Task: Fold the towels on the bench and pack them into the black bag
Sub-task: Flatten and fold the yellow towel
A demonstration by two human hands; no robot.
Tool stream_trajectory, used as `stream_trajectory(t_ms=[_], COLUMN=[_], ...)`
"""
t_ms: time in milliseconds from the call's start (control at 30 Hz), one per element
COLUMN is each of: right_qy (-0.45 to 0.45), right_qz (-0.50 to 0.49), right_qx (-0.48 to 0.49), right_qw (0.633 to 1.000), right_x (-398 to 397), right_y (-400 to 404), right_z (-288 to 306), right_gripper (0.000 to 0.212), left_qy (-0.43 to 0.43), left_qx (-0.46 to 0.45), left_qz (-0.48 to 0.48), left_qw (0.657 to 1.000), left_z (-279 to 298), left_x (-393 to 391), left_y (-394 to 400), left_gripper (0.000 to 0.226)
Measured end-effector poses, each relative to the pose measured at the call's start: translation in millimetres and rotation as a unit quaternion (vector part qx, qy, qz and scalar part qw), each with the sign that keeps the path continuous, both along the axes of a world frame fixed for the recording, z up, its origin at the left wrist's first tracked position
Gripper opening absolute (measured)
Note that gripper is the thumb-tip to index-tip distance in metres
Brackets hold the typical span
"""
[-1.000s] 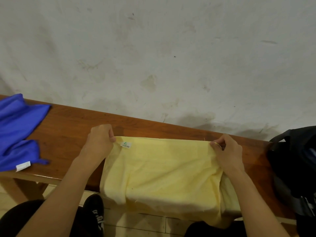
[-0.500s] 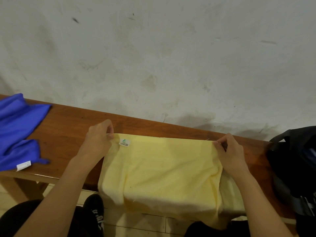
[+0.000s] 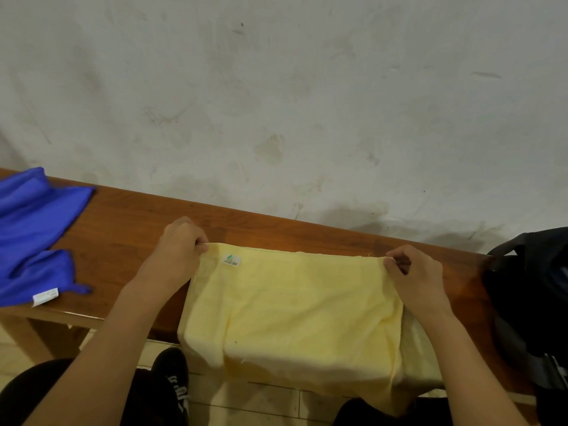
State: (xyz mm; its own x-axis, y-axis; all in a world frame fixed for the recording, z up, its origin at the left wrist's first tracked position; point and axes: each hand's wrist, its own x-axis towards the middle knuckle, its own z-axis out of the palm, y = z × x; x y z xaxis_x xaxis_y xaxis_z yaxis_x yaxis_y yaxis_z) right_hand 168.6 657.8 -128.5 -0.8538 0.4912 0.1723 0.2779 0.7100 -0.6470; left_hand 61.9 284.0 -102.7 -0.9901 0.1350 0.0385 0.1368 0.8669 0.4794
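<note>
Against a stained wall [image 3: 276, 103], the bench [image 3: 129, 222] carries a yellow towel [image 3: 292, 309]. Left hand [image 3: 179, 250] and right hand [image 3: 415, 273] pinch its far corners; the bag [image 3: 534, 290] looks open, perhaps.

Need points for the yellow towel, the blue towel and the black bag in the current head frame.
yellow towel [image 3: 295, 305], head view, middle of its flat top layer on the bench.
blue towel [image 3: 33, 238], head view, middle of the crumpled cloth at the left.
black bag [image 3: 531, 290], head view, dark side at the right edge.

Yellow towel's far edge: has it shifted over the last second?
Yes. The yellow towel far edge has moved slightly toward the wall, judged against the bench.
</note>
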Motion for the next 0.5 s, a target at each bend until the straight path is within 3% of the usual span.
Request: stream_trajectory(t_ms=[500], right_qy=[-0.039], right_qz=[0.051], right_qx=[0.015], right_qw=[0.998], right_x=[1.8], right_y=[2.8], right_z=[-0.5], right_gripper=[0.019], left_qy=[-0.057], left_qx=[-0.011], left_qz=[-0.003], left_qw=[0.998], left_z=[-7.3], left_x=[-2.8], left_y=[-2.1], left_gripper=[0.016])
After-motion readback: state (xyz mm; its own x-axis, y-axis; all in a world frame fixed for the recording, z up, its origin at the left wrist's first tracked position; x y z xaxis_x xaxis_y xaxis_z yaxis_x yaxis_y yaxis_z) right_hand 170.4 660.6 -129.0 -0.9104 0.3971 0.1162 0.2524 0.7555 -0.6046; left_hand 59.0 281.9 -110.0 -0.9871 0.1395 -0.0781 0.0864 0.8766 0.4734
